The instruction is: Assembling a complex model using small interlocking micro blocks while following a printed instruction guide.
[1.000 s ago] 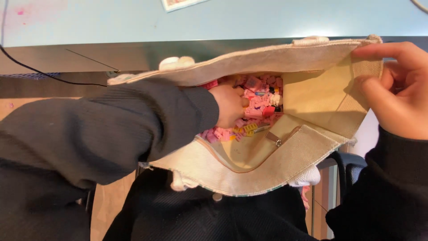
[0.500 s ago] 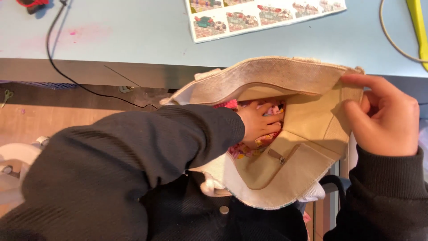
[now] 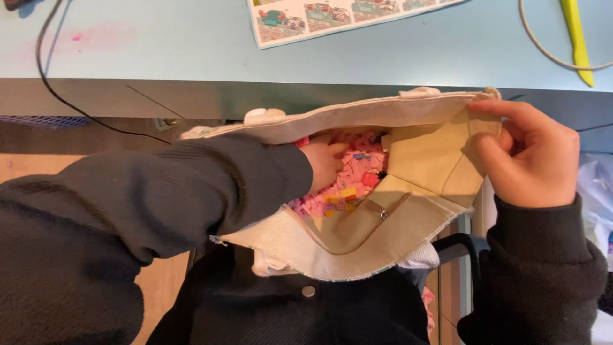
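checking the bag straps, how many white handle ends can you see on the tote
2: one handle end on the far rim near the left hand, another handle end further right toward the right hand. Near-rim ones may be hidden.

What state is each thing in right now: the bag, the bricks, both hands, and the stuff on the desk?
Canvas bag: mouth held open, on the lap below the desk edge.
Small bricks: loose pile inside the bag, mostly pink.
Left hand: reaching inside the bag, on the bricks; grip hidden.
Right hand: pinching the bag's rim, pulling it open.
Instruction sheet: flat on the desk.
Yellow tool: lying on the desk, untouched.
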